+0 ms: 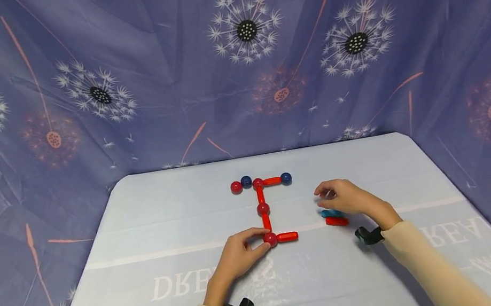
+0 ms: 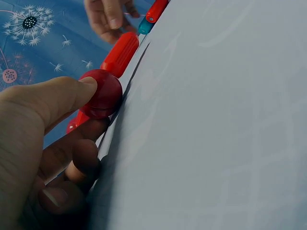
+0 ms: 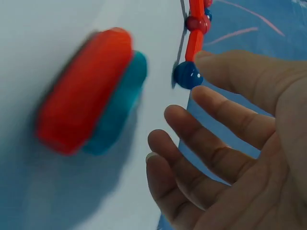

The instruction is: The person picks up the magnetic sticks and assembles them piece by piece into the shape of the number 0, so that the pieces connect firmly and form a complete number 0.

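Note:
My left hand (image 1: 239,254) pinches a red ball (image 2: 103,93) between thumb and fingers at the near end of a joined shape of red rods and balls. From that ball a short red rod (image 1: 288,237) points right. Two more red rods run away from me through a middle red ball (image 1: 263,208) to a far red ball (image 1: 257,183). There another rod leads right to a blue ball (image 1: 286,178). My right hand (image 1: 343,197) hovers with loosely bent fingers and nothing in them, just beyond a loose teal rod (image 3: 117,105) and a loose red rod (image 3: 86,91) lying side by side.
A loose-looking red ball (image 1: 236,187) and a dark blue ball (image 1: 246,181) sit at the left of the shape's far end. The white-covered table (image 1: 148,212) meets a purple dandelion-print cloth (image 1: 155,81) at the back and sides.

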`<state>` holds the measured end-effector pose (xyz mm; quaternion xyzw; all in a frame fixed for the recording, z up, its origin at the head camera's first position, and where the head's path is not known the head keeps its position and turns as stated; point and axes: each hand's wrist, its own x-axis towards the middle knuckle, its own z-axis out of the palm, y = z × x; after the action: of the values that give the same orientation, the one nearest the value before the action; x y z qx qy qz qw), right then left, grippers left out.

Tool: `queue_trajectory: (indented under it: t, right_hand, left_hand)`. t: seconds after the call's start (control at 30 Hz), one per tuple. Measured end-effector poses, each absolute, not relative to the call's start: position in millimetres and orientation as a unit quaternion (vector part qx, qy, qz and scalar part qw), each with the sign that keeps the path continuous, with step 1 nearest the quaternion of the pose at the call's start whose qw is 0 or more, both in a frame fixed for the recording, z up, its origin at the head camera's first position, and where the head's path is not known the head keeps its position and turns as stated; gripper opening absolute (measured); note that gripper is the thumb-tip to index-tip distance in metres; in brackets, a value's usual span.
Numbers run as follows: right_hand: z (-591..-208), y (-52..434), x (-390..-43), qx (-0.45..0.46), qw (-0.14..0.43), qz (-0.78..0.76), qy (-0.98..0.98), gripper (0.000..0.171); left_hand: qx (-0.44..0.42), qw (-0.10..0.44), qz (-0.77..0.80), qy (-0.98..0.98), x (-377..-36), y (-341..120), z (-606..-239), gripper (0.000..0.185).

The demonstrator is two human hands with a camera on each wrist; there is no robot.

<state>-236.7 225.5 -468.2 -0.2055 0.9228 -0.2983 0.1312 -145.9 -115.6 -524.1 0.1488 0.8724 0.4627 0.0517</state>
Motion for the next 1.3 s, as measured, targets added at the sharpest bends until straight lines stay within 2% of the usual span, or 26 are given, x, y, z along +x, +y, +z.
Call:
queue_trajectory:
  t: [0.53,0.87,1.3]
  right_hand:
    - [-447.0,142.7,-285.9,-0.276,0.101,-0.296,0.909,0.032]
    - [-453.8,101.5,-310.2,-0.296,0.08,-0.315,0.898,0.033]
    - [-475.0,76.2,-335.8,-0.264,0.094,-0.341,0.897,0.042]
  left_hand:
    - [0.147,0.051,0.464,0.872,-146.7,-116.3,-527.3,0.028]
    - [0.155,0.043,0.463,0.872,-148.4,-116.5,-528.0,0.028]
    - [0.154,0.049,0.467,0.869,-148.7,-116.1,-526.9,0.028]
